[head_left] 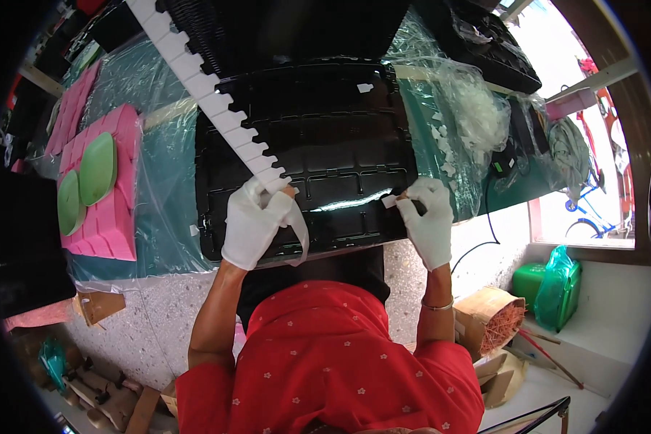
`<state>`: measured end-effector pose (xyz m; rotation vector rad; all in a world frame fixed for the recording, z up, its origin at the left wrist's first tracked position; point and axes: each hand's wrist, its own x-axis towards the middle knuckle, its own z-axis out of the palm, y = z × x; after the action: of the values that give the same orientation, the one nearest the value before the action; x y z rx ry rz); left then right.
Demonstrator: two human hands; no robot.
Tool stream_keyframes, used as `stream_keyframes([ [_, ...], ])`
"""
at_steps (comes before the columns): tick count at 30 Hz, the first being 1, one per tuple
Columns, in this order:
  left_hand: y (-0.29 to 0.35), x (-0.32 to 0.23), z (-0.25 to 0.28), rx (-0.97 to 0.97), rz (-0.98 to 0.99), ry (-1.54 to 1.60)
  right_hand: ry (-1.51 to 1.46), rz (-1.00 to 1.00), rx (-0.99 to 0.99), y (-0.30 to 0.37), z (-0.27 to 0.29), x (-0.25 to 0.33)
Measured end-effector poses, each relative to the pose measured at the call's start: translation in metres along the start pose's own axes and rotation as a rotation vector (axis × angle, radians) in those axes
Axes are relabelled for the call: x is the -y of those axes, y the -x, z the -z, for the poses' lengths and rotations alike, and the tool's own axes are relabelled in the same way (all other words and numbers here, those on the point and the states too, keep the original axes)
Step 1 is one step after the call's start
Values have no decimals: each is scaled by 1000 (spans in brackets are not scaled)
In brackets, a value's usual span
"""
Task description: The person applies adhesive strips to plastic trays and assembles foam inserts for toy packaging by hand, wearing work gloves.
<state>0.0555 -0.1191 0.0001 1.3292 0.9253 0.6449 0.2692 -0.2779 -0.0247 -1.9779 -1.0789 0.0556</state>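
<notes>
My left hand [254,220], in a white glove, is closed on the lower end of a long white strip of die-cut stickers [208,92]. The strip runs up and left across a black plastic tray [253,112], and a loose band of its backing curls below my fingers. At the right, my gloved right hand [428,226] pinches a small white sticker [389,202] over the tray's near right part. Another white sticker [365,88] lies on the tray's far right area. The tray is glossy, with moulded ridges.
Two green oval dishes [98,168] rest on pink foam blocks [119,224] at the left. Crumpled clear plastic [477,119] and white scraps lie right of the tray. More black trays [296,29] stand behind. A cardboard box of shredded filler [500,325] sits on the floor.
</notes>
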Motion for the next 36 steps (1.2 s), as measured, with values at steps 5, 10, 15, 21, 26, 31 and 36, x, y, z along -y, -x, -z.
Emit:
stream_keyframes([
  [5, 7, 15, 18, -136, -97, -24, 269, 26, 13, 0, -15, -1],
  [10, 0, 16, 86, -351, -85, -311, 432, 0, 27, -6, -17, 0],
  [15, -62, 28, 212, -538, -241, -984, 525, 22, 26, -3, -19, 9],
  [21, -163, 34, 282, -741, -257, -1158, 406, 183, -149, 2, -8, -8],
  [26, -173, 46, 237, -930, -524, -1138, 463, 354, 214, 14, -4, 11],
  [31, -84, -10, 110, -697, -876, -1002, 265, 316, 172, 10, 4, -5],
  [36, -3, -24, -6, 172, -924, -948, 344, 283, 7, -4, 0, -19],
])
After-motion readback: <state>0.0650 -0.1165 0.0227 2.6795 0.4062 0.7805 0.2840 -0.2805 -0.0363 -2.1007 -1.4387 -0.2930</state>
